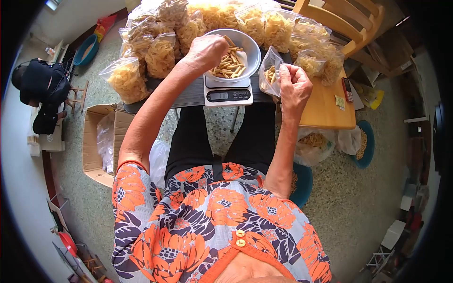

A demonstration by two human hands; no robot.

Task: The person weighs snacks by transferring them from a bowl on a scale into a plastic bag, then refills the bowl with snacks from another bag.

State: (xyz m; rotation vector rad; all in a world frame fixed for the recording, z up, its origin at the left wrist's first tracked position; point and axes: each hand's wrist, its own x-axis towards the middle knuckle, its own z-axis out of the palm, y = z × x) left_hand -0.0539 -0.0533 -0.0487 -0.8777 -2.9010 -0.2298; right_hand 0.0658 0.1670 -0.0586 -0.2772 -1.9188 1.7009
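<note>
A metal bowl (255,55) with short brown sticks (230,65) in it stands on a white digital scale (228,96). My left hand (207,51) is over the bowl's left rim, its fingers curled together; whatever they hold is hidden. To the right of the bowl, my right hand (295,84) pinches the edge of a small clear plastic bag (270,70). That bag hangs upright with some brown sticks inside.
Several filled bags (160,55) line the table's back and left. A phone (348,89) lies on the wooden table (325,113) at right, near a wooden chair (349,28). A cardboard box (94,141) and teal basins (302,184) are on the floor. Another person (42,85) sits far left.
</note>
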